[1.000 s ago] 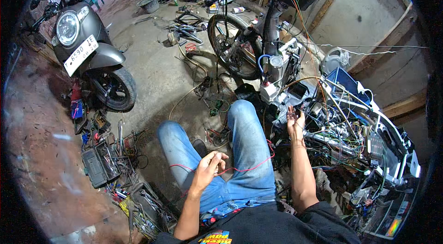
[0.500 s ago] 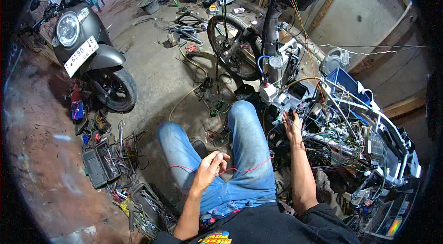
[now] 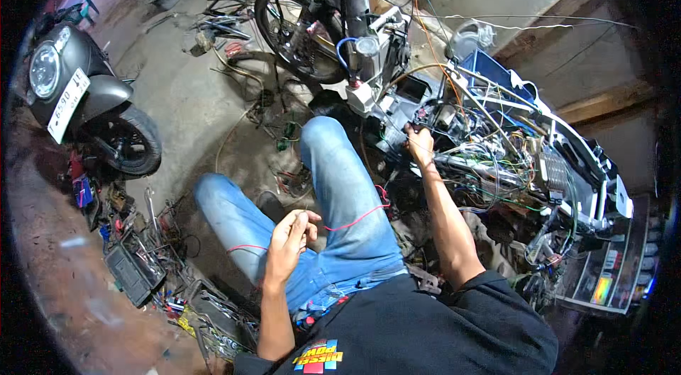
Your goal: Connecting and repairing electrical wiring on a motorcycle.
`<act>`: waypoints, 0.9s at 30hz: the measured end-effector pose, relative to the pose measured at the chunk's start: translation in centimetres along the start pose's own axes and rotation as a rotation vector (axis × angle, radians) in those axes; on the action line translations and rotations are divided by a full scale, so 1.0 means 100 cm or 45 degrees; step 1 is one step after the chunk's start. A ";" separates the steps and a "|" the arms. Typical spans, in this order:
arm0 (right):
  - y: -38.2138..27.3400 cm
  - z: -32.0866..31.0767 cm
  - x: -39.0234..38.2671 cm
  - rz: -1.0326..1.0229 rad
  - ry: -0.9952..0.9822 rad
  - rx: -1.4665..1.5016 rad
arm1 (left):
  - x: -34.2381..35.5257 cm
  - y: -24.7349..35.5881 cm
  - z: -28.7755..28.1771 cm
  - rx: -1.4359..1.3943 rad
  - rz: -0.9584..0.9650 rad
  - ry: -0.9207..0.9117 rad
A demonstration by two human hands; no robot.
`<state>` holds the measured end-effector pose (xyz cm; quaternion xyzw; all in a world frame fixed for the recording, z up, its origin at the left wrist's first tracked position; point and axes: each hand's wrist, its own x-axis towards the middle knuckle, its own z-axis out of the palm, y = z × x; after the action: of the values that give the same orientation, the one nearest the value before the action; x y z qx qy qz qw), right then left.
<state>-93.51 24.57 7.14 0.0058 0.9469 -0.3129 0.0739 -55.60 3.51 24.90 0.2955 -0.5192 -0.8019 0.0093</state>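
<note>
My left hand [image 3: 289,239] is above my lap with thumb and fingers pinched together on a thin red wire [image 3: 358,220]. The wire runs out both ways across my jeans, its right end curling beside my right knee. My right hand [image 3: 420,142] is stretched forward to the stripped motorcycle body [image 3: 454,162], at the near edge of its parts. Those fingers are bent closed at something small and dark that I cannot make out. Next to that hand lies a tangle of many-coloured wires [image 3: 496,166].
A grey scooter [image 3: 92,102] stands at the left. The bare front wheel [image 3: 301,35] is ahead, with a hose [image 3: 220,141] on the floor. Toolboxes [image 3: 135,269] and loose tools lie at lower left. A blue crate [image 3: 489,77] and a glass-fronted case [image 3: 599,261] are at the right.
My view has swung to the right. My right hand has gone from open beside the motorcycle parts to closed among them. My left hand still pinches the red wire.
</note>
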 end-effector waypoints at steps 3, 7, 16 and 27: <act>-0.015 -0.012 0.000 0.043 -0.063 -0.064 | 0.000 0.000 0.011 -0.010 -0.014 -0.084; -0.028 -0.011 0.005 -0.027 -0.114 -0.104 | 0.005 -0.004 0.020 -0.002 -0.005 -0.174; -0.052 0.007 0.007 -0.297 -0.150 -0.040 | 0.000 -0.004 0.001 -0.071 0.003 -0.116; -0.091 0.003 0.011 -0.389 -0.220 -0.250 | -0.001 -0.003 -0.013 -0.033 0.004 -0.032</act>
<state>-95.04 17.09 12.13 -0.1719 0.9528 -0.2261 0.1069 -54.81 2.63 24.34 0.2845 -0.5091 -0.8123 0.0078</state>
